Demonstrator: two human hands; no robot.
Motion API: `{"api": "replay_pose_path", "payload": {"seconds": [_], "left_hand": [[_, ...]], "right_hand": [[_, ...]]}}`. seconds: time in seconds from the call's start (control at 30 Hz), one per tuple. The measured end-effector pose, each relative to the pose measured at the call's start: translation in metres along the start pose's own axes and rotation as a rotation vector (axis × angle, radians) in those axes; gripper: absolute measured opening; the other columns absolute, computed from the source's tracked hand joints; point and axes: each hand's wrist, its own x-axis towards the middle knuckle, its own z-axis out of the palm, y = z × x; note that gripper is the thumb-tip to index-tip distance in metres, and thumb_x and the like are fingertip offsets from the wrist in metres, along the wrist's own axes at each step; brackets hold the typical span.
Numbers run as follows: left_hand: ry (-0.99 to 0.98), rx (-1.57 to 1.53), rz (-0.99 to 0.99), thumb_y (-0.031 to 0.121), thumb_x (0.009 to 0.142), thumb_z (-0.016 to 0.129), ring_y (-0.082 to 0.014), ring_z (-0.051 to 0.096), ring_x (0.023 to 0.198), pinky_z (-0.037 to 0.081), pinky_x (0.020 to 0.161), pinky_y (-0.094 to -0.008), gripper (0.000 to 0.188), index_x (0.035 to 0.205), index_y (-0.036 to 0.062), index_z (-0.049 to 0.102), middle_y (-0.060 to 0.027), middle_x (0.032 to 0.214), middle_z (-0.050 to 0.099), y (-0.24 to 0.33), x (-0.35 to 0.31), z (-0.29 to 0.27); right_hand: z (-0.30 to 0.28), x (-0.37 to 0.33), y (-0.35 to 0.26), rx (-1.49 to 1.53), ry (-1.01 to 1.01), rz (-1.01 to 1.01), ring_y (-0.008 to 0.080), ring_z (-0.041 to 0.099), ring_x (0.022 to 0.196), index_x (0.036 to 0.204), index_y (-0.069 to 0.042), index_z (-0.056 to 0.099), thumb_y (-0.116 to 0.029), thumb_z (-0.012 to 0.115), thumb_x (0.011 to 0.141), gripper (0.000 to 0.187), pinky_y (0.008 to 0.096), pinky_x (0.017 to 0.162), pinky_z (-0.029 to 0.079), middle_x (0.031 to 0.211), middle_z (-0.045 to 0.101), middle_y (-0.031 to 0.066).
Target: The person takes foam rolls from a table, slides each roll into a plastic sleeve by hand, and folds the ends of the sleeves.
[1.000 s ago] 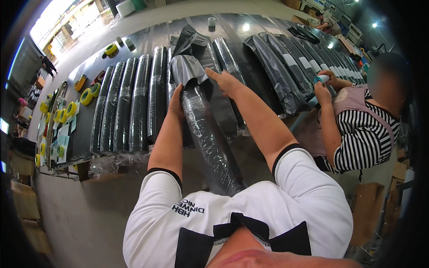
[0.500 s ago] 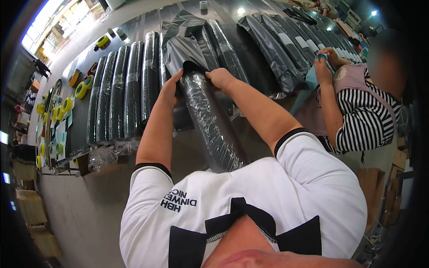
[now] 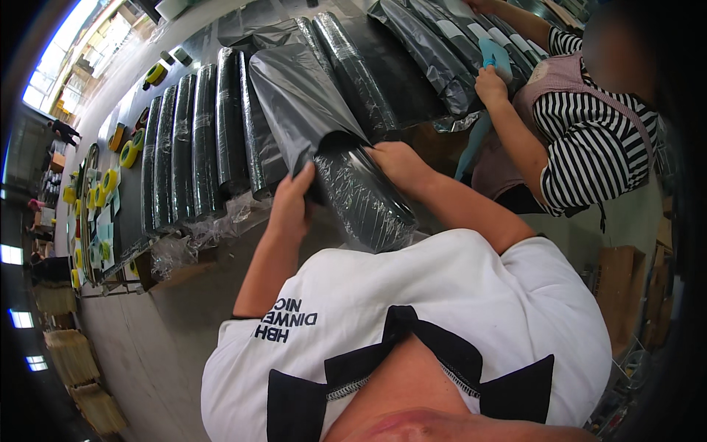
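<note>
A dark roll wrapped in shiny clear film points toward my body, its near end by my shirt. Over its far part lies a grey plastic bag, whose open mouth sits around the roll. My left hand is closed on the left edge of the bag's mouth, thumb on top. On the other side my right hand grips the right edge, its fingers partly hidden beside the roll. The far end of the roll is out of sight inside the bag.
Several film-wrapped rolls lie side by side on the dark table at left, with tape rolls beyond. Grey-bagged rolls lie at right. A co-worker in a striped top stands close on my right, holding a blue thing.
The bag's mouth has come nearer to my body, covering more of the roll. Both my hands moved toward me with it. The co-worker's hands have moved over the bagged rolls.
</note>
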Motion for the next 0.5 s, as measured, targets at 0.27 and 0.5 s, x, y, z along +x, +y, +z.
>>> {"api": "replay_pose_path", "payload": {"seconds": [0.27, 0.5], "left_hand": [[-0.048, -0.102, -0.158, 0.019, 0.101, 0.051, -0.0163, 0.066, 0.090, 0.055, 0.077, -0.0325, 0.026, 0.114, -0.0017, 0.061, -0.0090, 0.105, 0.067, -0.015, -0.072, 0.012], [-0.145, 0.259, -0.238, 0.019, 0.101, 0.051, -0.0141, 0.065, 0.086, 0.054, 0.075, -0.0308, 0.027, 0.111, -0.0025, 0.064, -0.0086, 0.099, 0.069, -0.007, -0.062, -0.003]], "right_hand": [[-0.023, -0.045, -0.043, 0.847, -0.062, 0.622, 0.0244, 0.064, 0.077, 0.096, 0.007, 0.064, -0.033, 0.047, 0.102, 0.044, 0.0363, 0.074, 0.049, 0.086, 0.069, 0.0161], [-0.001, -0.059, -0.031, 1.415, -0.057, 0.622, 0.0116, 0.058, 0.098, 0.124, 0.002, 0.053, -0.034, 0.053, 0.101, 0.043, 0.0284, 0.087, 0.049, 0.108, 0.063, 0.0059]]}}
